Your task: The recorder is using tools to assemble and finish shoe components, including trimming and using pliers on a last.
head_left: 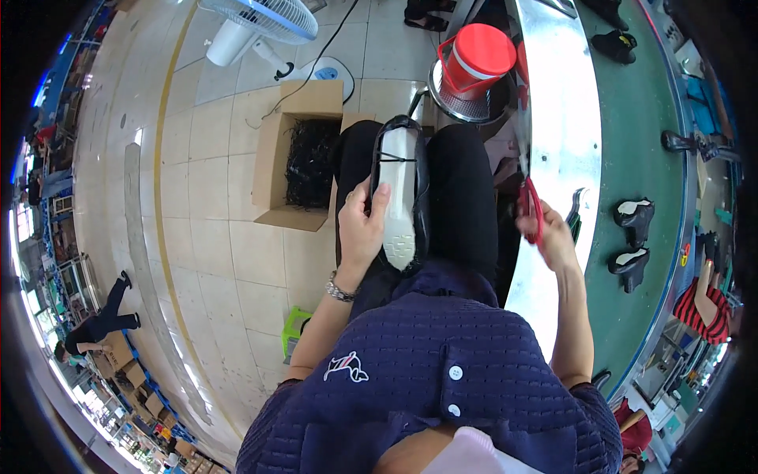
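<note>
On my lap lies a black shoe upper [402, 197], its pale underside facing up and a dark cord crossing it near the far end. My left hand [362, 227] is closed on its left edge, with the thumb laid over the pale underside. Off to the right, above the edge of a white bench, my right hand [555, 237] grips red-handled scissors [535, 212]. Their blades point away from me and look blurred. The scissors are apart from the shoe.
An open cardboard box [272, 170] holding black scraps stands left of my knees. Beyond my knees, a red lidded bucket [480, 55] rests on a round stool [466, 109]. The white bench [557, 118] borders a green conveyor [624, 158] carrying black shoes [632, 225]. A fan [264, 20] stands far left.
</note>
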The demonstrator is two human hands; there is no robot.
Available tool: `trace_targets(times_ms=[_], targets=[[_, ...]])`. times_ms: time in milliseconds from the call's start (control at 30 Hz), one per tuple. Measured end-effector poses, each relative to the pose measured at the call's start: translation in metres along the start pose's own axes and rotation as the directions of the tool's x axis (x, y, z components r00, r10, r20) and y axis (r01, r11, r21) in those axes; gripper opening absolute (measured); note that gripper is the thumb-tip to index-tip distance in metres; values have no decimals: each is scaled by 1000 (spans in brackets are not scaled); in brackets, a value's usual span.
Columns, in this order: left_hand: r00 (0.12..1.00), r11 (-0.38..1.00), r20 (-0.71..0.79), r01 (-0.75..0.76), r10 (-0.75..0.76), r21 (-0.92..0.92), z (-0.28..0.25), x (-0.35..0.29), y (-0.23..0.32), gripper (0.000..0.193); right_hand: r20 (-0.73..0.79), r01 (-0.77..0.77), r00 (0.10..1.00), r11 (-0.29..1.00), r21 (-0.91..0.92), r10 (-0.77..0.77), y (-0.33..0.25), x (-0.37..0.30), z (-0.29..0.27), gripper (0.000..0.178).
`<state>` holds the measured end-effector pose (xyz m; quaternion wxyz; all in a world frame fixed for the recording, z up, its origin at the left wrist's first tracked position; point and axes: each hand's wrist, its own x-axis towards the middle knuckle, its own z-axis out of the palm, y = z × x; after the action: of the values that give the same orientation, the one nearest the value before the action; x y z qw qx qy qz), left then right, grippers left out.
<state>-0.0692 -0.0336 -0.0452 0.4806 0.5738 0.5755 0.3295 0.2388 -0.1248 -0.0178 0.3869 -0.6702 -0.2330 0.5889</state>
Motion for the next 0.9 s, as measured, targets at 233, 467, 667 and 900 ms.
trace_targets(times_ms=[233, 467, 667, 900], targets=[[1000, 999, 17, -22, 23, -48, 1, -8, 2, 41, 552, -35, 816, 968, -250, 172, -36, -52, 80, 76], [993, 998, 116, -31, 37, -53, -4, -8, -6, 42, 439, -183, 859, 959, -215, 262, -46, -41, 120, 59], [990, 998, 138, -29, 36, -50, -6, -7, 2, 43, 267, -151, 926, 910, -386, 267, -45, -37, 144, 56], [925, 924, -98, -350, 367, 155, -3, 16, 15, 43, 244, -10, 958, 864, -503, 153, -34, -57, 94, 44]])
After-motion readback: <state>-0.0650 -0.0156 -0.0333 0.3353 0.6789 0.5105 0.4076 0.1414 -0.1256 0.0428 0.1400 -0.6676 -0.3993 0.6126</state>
